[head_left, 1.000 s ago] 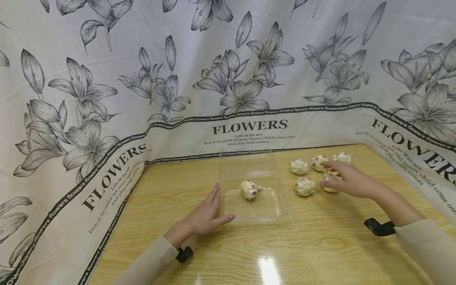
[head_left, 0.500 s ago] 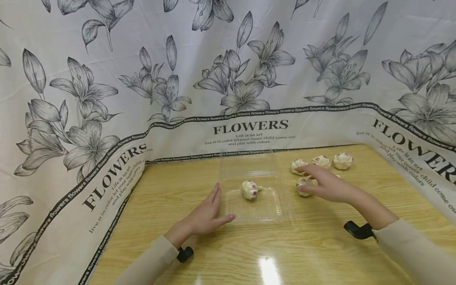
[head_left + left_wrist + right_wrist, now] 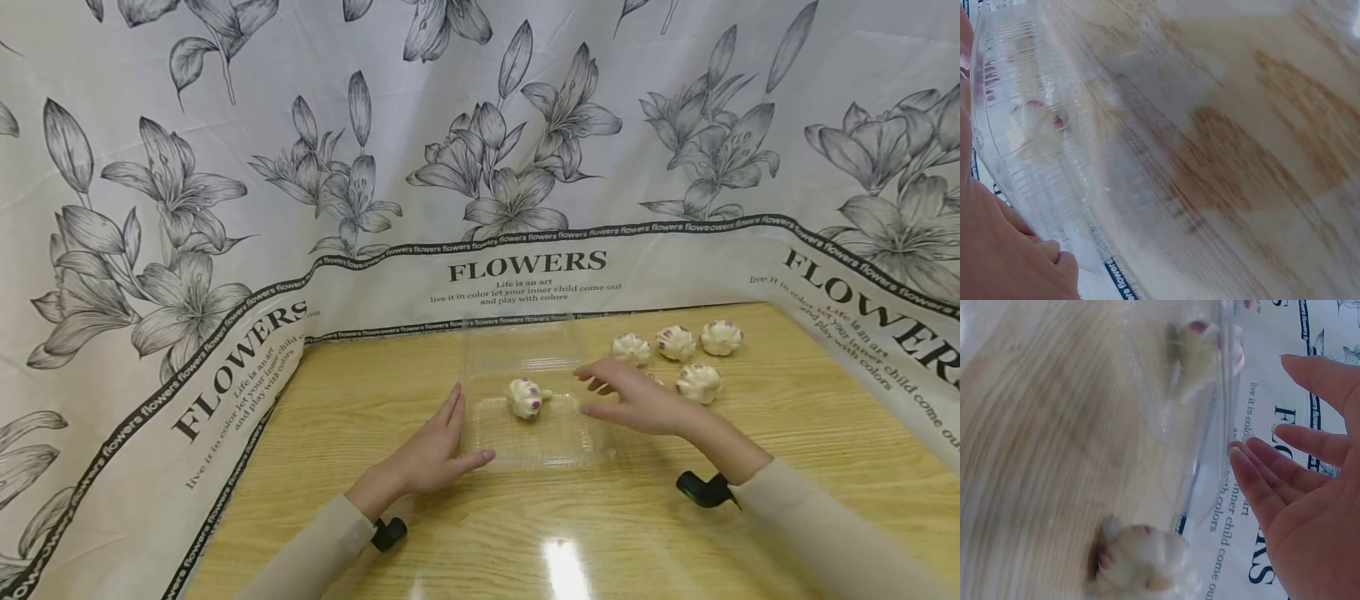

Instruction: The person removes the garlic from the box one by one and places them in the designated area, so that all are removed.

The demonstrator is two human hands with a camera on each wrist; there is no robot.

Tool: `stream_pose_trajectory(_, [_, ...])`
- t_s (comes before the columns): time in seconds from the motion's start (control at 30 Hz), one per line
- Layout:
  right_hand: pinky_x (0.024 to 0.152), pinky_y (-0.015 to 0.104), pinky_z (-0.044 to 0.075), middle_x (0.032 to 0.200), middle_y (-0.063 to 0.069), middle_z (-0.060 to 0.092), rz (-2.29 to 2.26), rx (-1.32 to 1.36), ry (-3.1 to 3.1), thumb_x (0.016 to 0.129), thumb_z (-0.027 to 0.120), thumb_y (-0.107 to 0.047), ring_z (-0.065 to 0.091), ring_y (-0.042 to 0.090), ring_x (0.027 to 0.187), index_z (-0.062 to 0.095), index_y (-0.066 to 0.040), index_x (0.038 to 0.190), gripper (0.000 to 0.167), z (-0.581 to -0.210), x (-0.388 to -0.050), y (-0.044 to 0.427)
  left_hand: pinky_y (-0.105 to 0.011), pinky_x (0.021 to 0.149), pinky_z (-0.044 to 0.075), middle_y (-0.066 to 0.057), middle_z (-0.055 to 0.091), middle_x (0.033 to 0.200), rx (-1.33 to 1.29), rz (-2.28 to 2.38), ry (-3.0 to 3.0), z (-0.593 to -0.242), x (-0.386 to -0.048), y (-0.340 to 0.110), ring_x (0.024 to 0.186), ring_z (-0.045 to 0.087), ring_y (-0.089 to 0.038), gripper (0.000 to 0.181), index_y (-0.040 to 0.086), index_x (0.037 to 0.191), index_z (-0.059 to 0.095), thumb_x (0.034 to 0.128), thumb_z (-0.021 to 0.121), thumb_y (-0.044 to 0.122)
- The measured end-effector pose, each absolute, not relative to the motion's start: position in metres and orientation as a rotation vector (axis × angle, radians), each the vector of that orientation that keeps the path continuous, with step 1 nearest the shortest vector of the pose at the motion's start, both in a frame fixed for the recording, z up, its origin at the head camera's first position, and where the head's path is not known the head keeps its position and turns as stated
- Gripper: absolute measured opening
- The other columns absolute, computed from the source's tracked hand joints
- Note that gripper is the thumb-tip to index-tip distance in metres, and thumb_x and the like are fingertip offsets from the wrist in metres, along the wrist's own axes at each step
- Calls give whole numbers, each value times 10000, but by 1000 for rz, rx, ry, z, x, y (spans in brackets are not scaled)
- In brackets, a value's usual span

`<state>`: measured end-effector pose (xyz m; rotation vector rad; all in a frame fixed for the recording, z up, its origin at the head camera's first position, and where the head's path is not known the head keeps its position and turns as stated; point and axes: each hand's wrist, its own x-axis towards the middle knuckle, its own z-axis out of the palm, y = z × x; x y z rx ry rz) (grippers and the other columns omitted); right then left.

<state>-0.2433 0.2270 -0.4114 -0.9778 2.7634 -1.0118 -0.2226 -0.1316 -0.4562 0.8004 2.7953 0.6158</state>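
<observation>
A clear plastic clamshell box (image 3: pixel 532 457) lies on the table with its lid folded back. Inside it is one garlic bulb (image 3: pixel 525 398), white with purple patches, also visible through the plastic in the left wrist view. My left hand (image 3: pixel 423 457) rests along the box's left side, fingers straight and thumb at the front corner. Above the box's right edge hovers my right hand (image 3: pixel 637 402), fingers spread and holding nothing. Several more garlic bulbs (image 3: pixel 699 383) sit on the table to its right; one is mostly hidden behind it. The right wrist view shows a garlic bulb (image 3: pixel 1147 562) beside the box.
The wooden table (image 3: pixel 360 375) has a light grain and a bright reflection near its front. A white floral cloth (image 3: pixel 525 183) hangs behind it and along both sides. Black wrist cameras (image 3: pixel 703 489) stick out below both hands.
My right hand has moved left, from over the garlic bulbs on the table to the box's right edge. The left hand, the box and the bulbs have stayed in place.
</observation>
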Motion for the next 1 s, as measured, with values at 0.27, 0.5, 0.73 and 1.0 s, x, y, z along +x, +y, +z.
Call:
stream_pose_trajectory(0.27, [967, 567, 542, 1341, 292, 595, -1028, -1009, 2725, 977, 711, -211, 627, 418, 1144, 520, 94, 1408, 562, -423, -250, 201, -459, 1238, 263, -161, -86, 1710, 799, 620, 2788, -458, -223, -132, 1548, 153, -334, 1064, 20, 1625, -44, 988, 484, 689])
stream_pose_trajectory(0.5, [877, 450, 600, 1343, 296, 577, -1070, -955, 2742, 954, 740, -250, 642, 395, 1075, 517, 92, 1412, 613, -432, -255, 178, -464, 1238, 263, -162, -83, 1711, 802, 625, 2785, -456, -223, -132, 1548, 152, -336, 1078, 25, 1626, -45, 978, 469, 716])
stream_pose_trajectory(0.73, [811, 383, 596, 1355, 257, 570, -1044, -840, 2829, 939, 760, -277, 654, 320, 995, 503, 70, 1436, 659, -440, -257, 157, -473, 1233, 277, -164, -79, 1711, 794, 626, 2784, -456, -223, -132, 1546, 161, -341, 1068, 25, 1627, -42, 984, 479, 700])
stream_pose_trajectory(1.0, [901, 453, 584, 1320, 82, 619, -853, -813, 2950, 938, 754, -343, 657, 258, 1073, 597, -90, 1411, 559, -449, -256, 138, -471, 1234, 274, -165, -80, 1711, 791, 628, 2782, -457, -223, -132, 1548, 154, -337, 1053, 23, 1629, -29, 991, 491, 679])
